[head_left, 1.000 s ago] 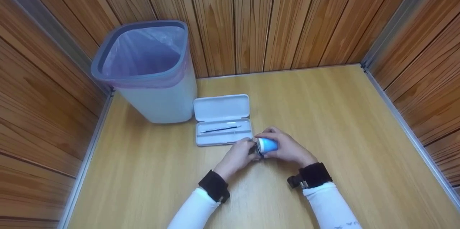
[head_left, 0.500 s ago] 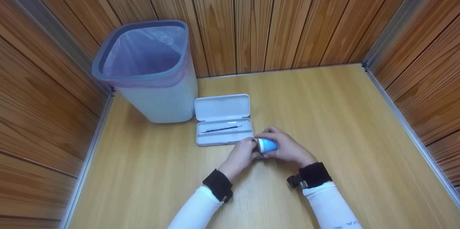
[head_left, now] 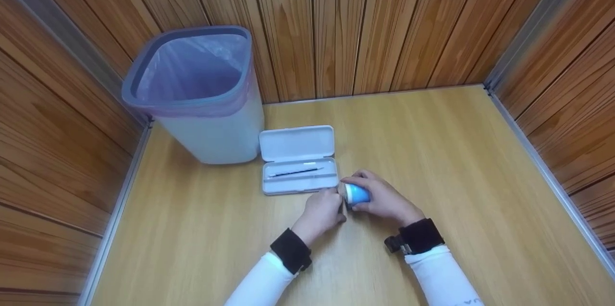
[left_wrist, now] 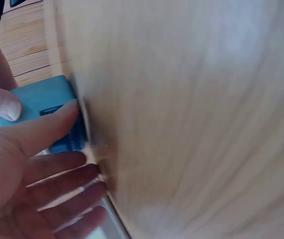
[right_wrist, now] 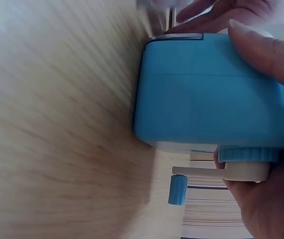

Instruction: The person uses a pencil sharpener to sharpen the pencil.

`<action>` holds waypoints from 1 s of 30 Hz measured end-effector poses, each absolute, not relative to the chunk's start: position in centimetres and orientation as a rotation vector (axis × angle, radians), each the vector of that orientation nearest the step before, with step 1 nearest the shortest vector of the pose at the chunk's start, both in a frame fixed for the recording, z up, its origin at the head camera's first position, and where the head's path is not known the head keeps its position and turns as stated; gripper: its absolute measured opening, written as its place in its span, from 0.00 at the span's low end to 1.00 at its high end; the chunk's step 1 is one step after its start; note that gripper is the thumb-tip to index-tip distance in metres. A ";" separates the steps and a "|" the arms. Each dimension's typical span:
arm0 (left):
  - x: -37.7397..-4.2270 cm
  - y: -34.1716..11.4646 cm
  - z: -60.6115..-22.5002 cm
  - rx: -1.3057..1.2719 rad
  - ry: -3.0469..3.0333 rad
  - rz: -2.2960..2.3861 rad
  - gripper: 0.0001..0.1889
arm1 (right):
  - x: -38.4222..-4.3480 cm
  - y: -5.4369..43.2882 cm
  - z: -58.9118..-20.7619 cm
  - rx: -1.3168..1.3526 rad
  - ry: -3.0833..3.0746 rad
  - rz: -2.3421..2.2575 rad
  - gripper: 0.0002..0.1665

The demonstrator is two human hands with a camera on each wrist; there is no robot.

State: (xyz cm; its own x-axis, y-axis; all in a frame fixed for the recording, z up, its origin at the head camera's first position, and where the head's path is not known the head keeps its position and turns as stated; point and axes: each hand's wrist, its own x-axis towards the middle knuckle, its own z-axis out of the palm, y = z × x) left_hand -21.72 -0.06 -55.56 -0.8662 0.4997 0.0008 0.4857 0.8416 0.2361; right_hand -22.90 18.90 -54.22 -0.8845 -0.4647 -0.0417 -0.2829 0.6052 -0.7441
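Note:
My right hand (head_left: 384, 199) grips a blue hand-crank pencil sharpener (head_left: 357, 194) low over the table. In the right wrist view its thumb lies along the sharpener's body (right_wrist: 206, 99), and the cream crank (right_wrist: 201, 173) with a blue knob sticks out at the bottom. My left hand (head_left: 319, 212) is at the sharpener's front end. Seen from the left wrist, its thumb reaches over the dark blue part of the sharpener (left_wrist: 69, 137), while the other fingers (left_wrist: 64, 181) are extended and spread beneath. Just beyond lies an open white pencil case (head_left: 288, 189) holding a thin dark pencil (head_left: 295, 173).
A white bin (head_left: 216, 138) with a grey rim and a plastic liner stands at the back left, beside the pencil case. Wood-panelled walls (head_left: 336, 22) enclose the wooden table (head_left: 432, 142) at the back and both sides.
My left hand has turned and shifted slightly down at the sharpener's front; dark and silvery parts seen there a second ago no longer show. The right hand and sharpener have stayed put.

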 end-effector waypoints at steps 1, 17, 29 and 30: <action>-21.6 -0.1 -55.4 0.786 2.953 0.318 0.20 | -22.9 18.9 -54.2 -0.610 2.614 -1.139 0.38; -21.6 -0.5 -55.6 0.869 2.971 0.348 0.13 | -23.6 19.1 -53.7 -0.636 2.689 -1.037 0.33; -23.0 1.0 -54.0 0.995 3.119 0.537 0.32 | -25.2 19.8 -53.5 -0.644 2.724 -1.021 0.36; -23.2 1.0 -53.9 1.001 3.113 0.528 0.32 | -25.4 19.9 -53.5 -0.641 2.729 -1.013 0.37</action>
State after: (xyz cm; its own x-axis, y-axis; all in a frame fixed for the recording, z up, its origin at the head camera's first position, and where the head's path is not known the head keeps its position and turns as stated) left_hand -23.19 1.03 -53.93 -0.8040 0.5368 0.2557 0.5911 0.7681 0.2460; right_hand -25.38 19.86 -53.49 -0.8953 -0.4455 -0.0010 -0.3368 0.6785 -0.6528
